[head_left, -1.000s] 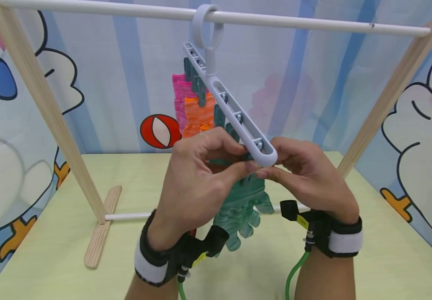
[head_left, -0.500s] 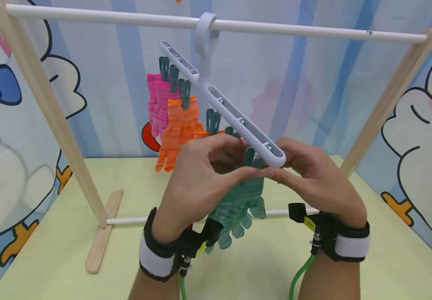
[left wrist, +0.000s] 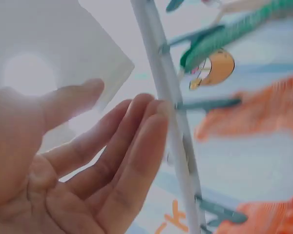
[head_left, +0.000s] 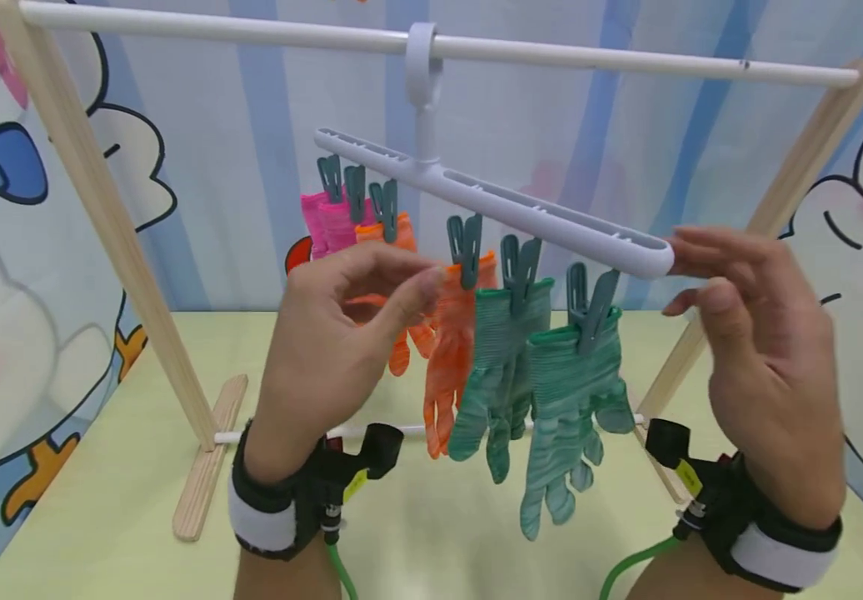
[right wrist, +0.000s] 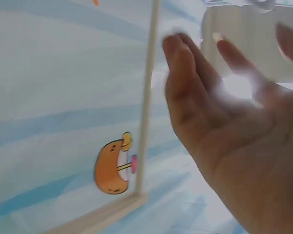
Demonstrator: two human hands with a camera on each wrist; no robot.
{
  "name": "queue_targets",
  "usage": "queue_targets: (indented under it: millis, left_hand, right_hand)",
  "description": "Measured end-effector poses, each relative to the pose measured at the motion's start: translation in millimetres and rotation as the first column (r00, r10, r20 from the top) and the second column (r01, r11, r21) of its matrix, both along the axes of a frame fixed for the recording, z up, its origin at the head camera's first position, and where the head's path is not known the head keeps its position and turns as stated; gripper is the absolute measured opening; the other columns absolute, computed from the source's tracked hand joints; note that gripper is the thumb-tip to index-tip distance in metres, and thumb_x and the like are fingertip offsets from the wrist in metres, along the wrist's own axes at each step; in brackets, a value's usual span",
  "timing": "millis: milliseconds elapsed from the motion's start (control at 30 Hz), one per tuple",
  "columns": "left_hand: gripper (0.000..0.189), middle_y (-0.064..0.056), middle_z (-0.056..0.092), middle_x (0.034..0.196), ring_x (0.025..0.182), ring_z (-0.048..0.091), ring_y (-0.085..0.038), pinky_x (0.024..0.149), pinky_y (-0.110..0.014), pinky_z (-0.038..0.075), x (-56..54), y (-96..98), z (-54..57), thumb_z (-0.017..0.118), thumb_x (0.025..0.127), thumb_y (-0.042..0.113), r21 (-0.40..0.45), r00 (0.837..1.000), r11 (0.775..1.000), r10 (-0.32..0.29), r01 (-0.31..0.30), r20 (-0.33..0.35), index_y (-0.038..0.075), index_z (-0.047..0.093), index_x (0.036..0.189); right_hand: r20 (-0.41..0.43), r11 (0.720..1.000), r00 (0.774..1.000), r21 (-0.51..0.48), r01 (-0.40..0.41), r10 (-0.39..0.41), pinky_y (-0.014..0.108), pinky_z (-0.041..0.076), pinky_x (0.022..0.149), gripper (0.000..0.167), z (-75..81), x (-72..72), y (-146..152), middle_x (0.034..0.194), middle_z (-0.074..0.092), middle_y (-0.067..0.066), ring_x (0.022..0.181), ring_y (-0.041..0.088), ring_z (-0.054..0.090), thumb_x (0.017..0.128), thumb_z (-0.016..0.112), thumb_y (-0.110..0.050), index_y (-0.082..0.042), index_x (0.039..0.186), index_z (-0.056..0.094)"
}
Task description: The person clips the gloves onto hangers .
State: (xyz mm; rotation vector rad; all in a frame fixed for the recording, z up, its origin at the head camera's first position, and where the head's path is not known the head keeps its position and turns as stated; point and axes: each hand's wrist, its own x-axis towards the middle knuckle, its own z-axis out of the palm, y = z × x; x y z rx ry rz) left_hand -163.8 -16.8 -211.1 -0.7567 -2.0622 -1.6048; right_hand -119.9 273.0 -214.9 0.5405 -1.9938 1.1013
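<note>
A pale lilac clip hanger point(head_left: 551, 223) hangs by its ring, tilted down toward its right end. Dark green clips under it hold small knitted gloves: two pink gloves point(head_left: 337, 225) at the far end, an orange pair in the middle with one orange glove point(head_left: 452, 342) nearer, then a green glove point(head_left: 502, 358) and the nearest green glove point(head_left: 570, 383). My left hand point(head_left: 322, 350) floats before the orange pair, partly covering one; in the left wrist view its fingers are extended and hold nothing. Beside the hanger's right end, my right hand point(head_left: 769, 350) has loosely bent, bare fingers.
The hanger's ring sits on a white rod point(head_left: 611, 60) between wooden posts, the left post point(head_left: 117, 225) and right post point(head_left: 814, 158). A wooden foot point(head_left: 210, 467) and lower white bar stand on the pale yellow table point(head_left: 431, 550). A cartoon-printed curtain point(head_left: 199, 233) lies behind.
Both hands were together at the hanger's near end; they have parted, left hand leftward, right hand rightward. The hanger has turned, its near end swinging right, bringing the green gloves into full view.
</note>
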Motion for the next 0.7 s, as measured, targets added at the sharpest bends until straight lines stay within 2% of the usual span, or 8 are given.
queue_targets:
  millis: [67,100,200,300,400,467,533,700]
  left_hand:
    - [0.016,-0.003,0.075,0.093,0.085,0.072,-0.012,0.075,-0.031,0.063,-6.3,-6.5,0.2,0.072,0.096,0.018,0.050,0.999,0.998,0.044,-0.043,-0.009,0.009,0.075,0.109]
    - [0.017,-0.005,0.075,0.093,0.085,0.072,-0.014,0.074,-0.030,0.063,-10.0,-9.6,-0.2,0.072,0.097,0.017,0.074,0.997,0.995,0.073,-0.072,-0.016,0.007,0.075,0.109]
    - [0.022,-0.007,0.074,0.097,0.087,0.070,-0.016,0.074,-0.024,0.060,-22.3,-19.0,-3.6,0.068,0.099,0.020,0.114,0.976,0.971,0.214,-0.210,-0.025,0.004,0.073,0.114]
    - [0.029,-0.009,0.072,0.109,0.098,0.067,-0.017,0.083,-0.027,0.056,-33.0,-26.9,-9.3,0.064,0.101,0.023,0.122,0.930,0.924,0.367,-0.364,-0.005,0.003,0.070,0.121]
    - [0.036,-0.015,0.064,0.126,0.115,0.059,-0.022,0.098,-0.037,0.053,-43.9,-33.0,-16.2,0.062,0.102,0.024,0.112,0.879,0.873,0.476,-0.475,0.018,0.001,0.063,0.130]
    - [0.042,-0.018,0.056,0.134,0.125,0.051,-0.026,0.105,-0.041,0.050,-52.2,-37.3,-21.1,0.060,0.103,0.024,0.101,0.856,0.850,0.517,-0.517,0.028,0.000,0.057,0.136]
    - [0.046,-0.021,0.049,0.139,0.131,0.045,-0.028,0.109,-0.042,0.047,-61.5,-42.1,-26.1,0.059,0.103,0.025,0.088,0.842,0.838,0.538,-0.538,0.035,0.000,0.051,0.141]
    - [0.054,-0.015,0.042,0.151,0.140,0.037,-0.024,0.114,-0.041,0.042,-82.7,-58.3,-40.1,0.056,0.104,0.028,0.047,0.848,0.848,0.523,-0.527,0.083,0.005,0.040,0.149]
  right_hand:
    - [-0.096,0.998,0.995,-0.056,0.007,-0.013,0.024,0.048,0.090,0.039,3.8,3.0,-6,0.138,0.063,0.012,0.117,0.024,0.062,0.107,0.053,-0.018,-0.002,0.142,0.053]
    - [-0.140,0.996,0.990,-0.090,-0.030,0.017,0.026,0.048,0.091,0.041,5.4,2.8,-10,0.140,0.061,0.017,0.121,0.026,0.061,0.106,0.055,-0.018,0.002,0.142,0.051]
    - [-0.198,0.981,0.977,-0.158,-0.111,0.079,0.027,0.050,0.096,0.045,8.1,-0.5,-26,0.139,0.060,0.022,0.121,0.030,0.062,0.102,0.063,-0.014,0.004,0.141,0.050]
    - [-0.200,0.977,0.976,-0.172,-0.125,0.089,0.028,0.052,0.097,0.045,7.5,-8.4,-41,0.134,0.063,0.017,0.118,0.028,0.064,0.098,0.066,-0.008,0.002,0.139,0.052]
    - [-0.167,0.986,0.986,-0.157,-0.050,0.023,0.025,0.054,0.096,0.042,5.4,-16.4,-52,0.126,0.067,0.006,0.112,0.023,0.067,0.096,0.067,-0.005,-0.001,0.137,0.057]
    - [-0.156,0.986,0.988,-0.163,-0.029,0.004,0.023,0.055,0.093,0.038,4.3,-20.5,-55,0.120,0.069,0.002,0.107,0.020,0.068,0.096,0.067,-0.002,0.000,0.133,0.060]
    - [-0.149,0.985,0.989,-0.172,-0.015,-0.011,0.021,0.056,0.092,0.034,3.4,-23.2,-55,0.116,0.069,0.000,0.103,0.018,0.069,0.096,0.066,0.001,0.001,0.130,0.063]
    - [-0.131,0.979,0.990,-0.203,0.022,-0.050,0.020,0.056,0.091,0.028,0.9,-27.7,-49,0.115,0.069,-0.002,0.100,0.016,0.068,0.096,0.066,0.002,0.003,0.124,0.066]
